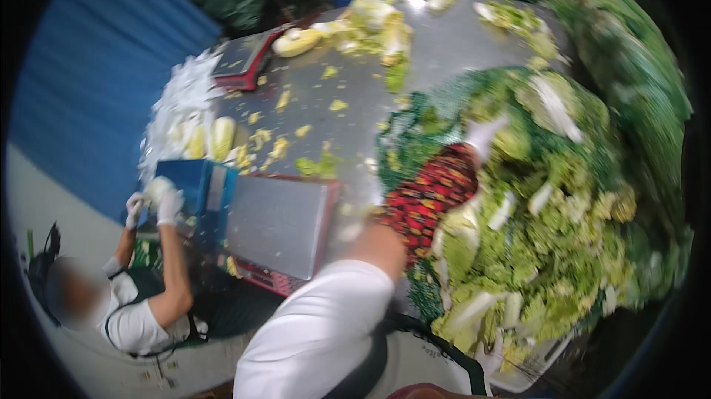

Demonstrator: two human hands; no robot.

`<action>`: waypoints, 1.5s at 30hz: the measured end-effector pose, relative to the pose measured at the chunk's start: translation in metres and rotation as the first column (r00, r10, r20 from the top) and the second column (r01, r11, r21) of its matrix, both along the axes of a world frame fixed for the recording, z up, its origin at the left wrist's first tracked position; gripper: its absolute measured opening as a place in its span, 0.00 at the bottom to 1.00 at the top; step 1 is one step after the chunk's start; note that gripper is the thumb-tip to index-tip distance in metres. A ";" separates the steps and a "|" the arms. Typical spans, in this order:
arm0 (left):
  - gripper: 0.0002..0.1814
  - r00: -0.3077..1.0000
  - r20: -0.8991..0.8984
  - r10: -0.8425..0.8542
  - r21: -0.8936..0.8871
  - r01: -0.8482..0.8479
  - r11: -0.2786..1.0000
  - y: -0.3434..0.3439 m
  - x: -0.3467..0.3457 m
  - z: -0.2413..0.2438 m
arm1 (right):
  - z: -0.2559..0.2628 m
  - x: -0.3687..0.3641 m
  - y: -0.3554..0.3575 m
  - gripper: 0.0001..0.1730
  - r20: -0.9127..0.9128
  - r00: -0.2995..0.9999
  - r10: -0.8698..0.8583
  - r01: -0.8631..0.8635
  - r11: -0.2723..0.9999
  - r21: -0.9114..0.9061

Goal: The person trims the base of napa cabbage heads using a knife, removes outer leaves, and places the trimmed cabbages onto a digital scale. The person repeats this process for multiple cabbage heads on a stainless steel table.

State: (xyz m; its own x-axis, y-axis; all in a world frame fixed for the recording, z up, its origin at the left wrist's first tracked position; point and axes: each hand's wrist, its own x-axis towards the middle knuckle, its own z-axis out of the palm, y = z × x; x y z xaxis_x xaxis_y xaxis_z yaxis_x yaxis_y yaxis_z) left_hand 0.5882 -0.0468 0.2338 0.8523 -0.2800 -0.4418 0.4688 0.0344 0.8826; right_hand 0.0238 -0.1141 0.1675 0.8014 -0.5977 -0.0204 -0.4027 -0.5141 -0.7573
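Note:
My left hand, in a white glove below a red patterned sleeve cover, reaches onto a Chinese cabbage lying on green net sacking. Motion blur hides whether its fingers hold the cabbage. Low in the view, close to my body, is my right hand, beside loose leaves and the rim of a white crate; its fingers are partly hidden. A big heap of cut green outer leaves lies between the hands and to their right. A pale leaf rests beyond my left hand.
A scale and a blue box stand left; another scale is farther back. Trimmed cabbages lie along the metal table's far side. A co-worker holds a cabbage at left. Full net sacks stand right.

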 end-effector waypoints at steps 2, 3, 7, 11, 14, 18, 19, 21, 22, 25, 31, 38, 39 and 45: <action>0.43 0.815 0.470 -0.340 -0.008 0.389 0.921 0.038 -0.003 -0.001 | 0.031 0.002 0.002 0.26 -0.131 0.991 -0.029 0.041 0.995 0.086; 0.45 0.709 0.590 -0.386 0.012 0.471 0.882 0.059 -0.009 0.002 | 0.041 0.007 0.004 0.25 -0.126 0.991 -0.043 0.049 0.998 0.046; 0.35 0.897 -0.124 -0.424 -0.468 0.324 0.822 0.125 -0.074 0.040 | 0.068 0.015 -0.003 0.18 0.068 0.979 -0.191 0.191 0.982 -0.003; 0.35 0.865 -0.099 -0.491 -0.181 0.470 0.864 0.178 -0.160 0.092 | 0.090 0.028 -0.008 0.16 0.111 0.956 -0.273 0.247 0.948 0.201; 0.42 0.762 -0.045 -0.646 0.045 0.648 0.761 0.187 -0.200 0.105 | 0.107 0.043 0.005 0.13 0.097 0.955 -0.279 0.230 0.909 0.348; 0.50 0.351 0.265 -0.898 0.823 0.403 0.400 0.165 -0.272 0.104 | 0.118 0.049 0.025 0.17 -0.046 0.982 -0.182 0.182 0.860 0.477; 0.50 0.194 0.382 -0.904 0.855 0.296 0.425 0.160 -0.290 0.108 | 0.119 0.045 0.030 0.16 -0.029 0.979 -0.202 0.190 0.849 0.493; 0.50 0.044 0.319 -0.947 0.929 0.186 0.321 0.155 -0.314 0.120 | 0.119 0.037 0.038 0.15 0.077 0.971 -0.225 0.155 0.844 0.513; 0.50 -0.021 0.357 -0.934 0.903 0.265 0.339 0.156 -0.321 0.128 | 0.120 0.030 0.041 0.16 0.064 0.982 -0.179 0.127 0.868 0.479; 0.56 -0.092 0.318 -0.944 0.942 0.139 0.304 0.140 -0.336 0.124 | 0.118 0.016 0.056 0.19 0.028 0.987 -0.155 0.128 0.892 0.434; 0.76 0.213 0.118 -0.970 0.884 0.423 0.200 0.140 -0.386 0.092 | 0.109 -0.011 0.069 0.17 0.002 0.978 -0.211 0.200 0.932 0.303; 0.72 0.282 0.234 -0.931 0.859 0.388 0.333 0.150 -0.390 0.072 | 0.107 -0.013 0.067 0.09 -0.074 0.996 -0.050 0.062 0.982 0.179; 0.72 0.262 0.251 -0.932 0.873 0.355 0.335 0.150 -0.390 0.069 | 0.109 -0.011 0.065 0.09 -0.083 0.996 -0.029 0.043 0.985 0.168; 0.72 0.229 0.226 -0.947 0.902 0.318 0.292 0.150 -0.393 0.063 | 0.120 0.004 0.050 0.06 -0.273 0.949 0.160 -0.104 0.972 0.210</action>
State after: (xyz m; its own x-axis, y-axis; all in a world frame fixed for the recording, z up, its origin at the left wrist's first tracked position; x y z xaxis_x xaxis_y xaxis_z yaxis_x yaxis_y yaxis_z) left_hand 0.1955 0.1033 0.2972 0.5127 -0.8292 -0.2229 -0.6936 -0.5530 0.4616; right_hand 0.0277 -0.0644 0.2877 0.8162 -0.4492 -0.3635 -0.5551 -0.4347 -0.7092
